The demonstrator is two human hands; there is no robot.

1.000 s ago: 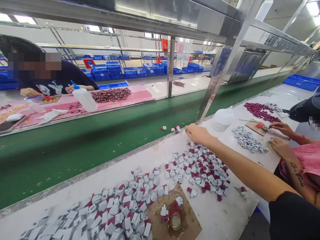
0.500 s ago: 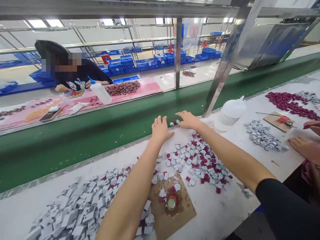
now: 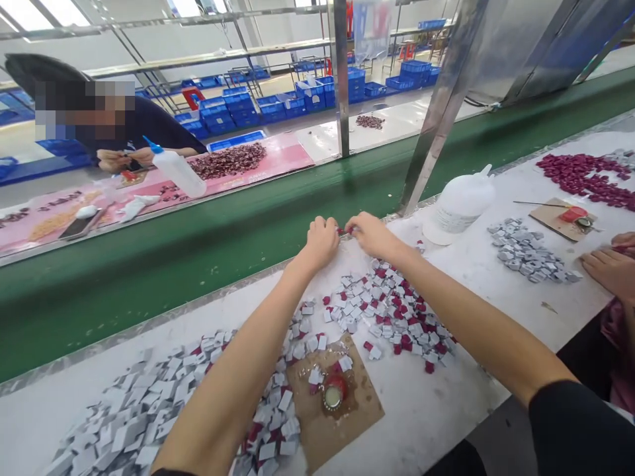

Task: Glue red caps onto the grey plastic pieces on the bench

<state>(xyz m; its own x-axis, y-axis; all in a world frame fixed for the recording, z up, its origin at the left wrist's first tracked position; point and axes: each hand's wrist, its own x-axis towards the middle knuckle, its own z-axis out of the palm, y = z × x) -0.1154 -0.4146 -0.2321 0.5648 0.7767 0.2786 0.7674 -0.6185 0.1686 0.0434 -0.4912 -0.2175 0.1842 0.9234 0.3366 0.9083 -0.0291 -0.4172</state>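
- Across the lower left of the frame: broad heap of pale grey, blocky pieces [image 3: 149, 410], some with maroon parts, lying under the left forearm [image 3: 248, 360].
- Lower centre: flat brown board [image 3: 342, 449], wet-looking, bearing a red object with a round, crimped metal rim [image 3: 333, 396] and two loose grey-and-maroon pieces.
- Middle of the frame, right of centre: second pile, small grey-and-maroon pieces [image 3: 387, 311], on the white tabletop [image 3: 411, 410].
- Centre, at the tabletop's far edge: left hand [image 3: 323, 239], fingers bent downward; right hand [image 3: 370, 233], thumb and fingers drawn close together. Between their fingertips, small maroon bits [image 3: 340, 231], mostly hidden; whether either hand grips one, cannot tell.
- Handling, by judgement: bits probably light and stiff, perhaps slick if wet; best pinched one at a time by the sides, with thumb and forefinger.
- Right of frame: white plastic jug [image 3: 456, 208], heap of plain grey pieces [image 3: 530, 254], co-worker's hand [image 3: 610, 270] at the edge.
- Beyond the hands: long green belt [image 3: 223, 254], running diagonally.
- Upper left: co-worker in a dark top [image 3: 153, 125] at a pink-covered table [image 3: 288, 153], white squeeze bottle with blue nozzle [image 3: 179, 172], heap of dark red pieces [image 3: 233, 160].
- Upper centre, farthest: stacked blue plastic crates [image 3: 238, 106].
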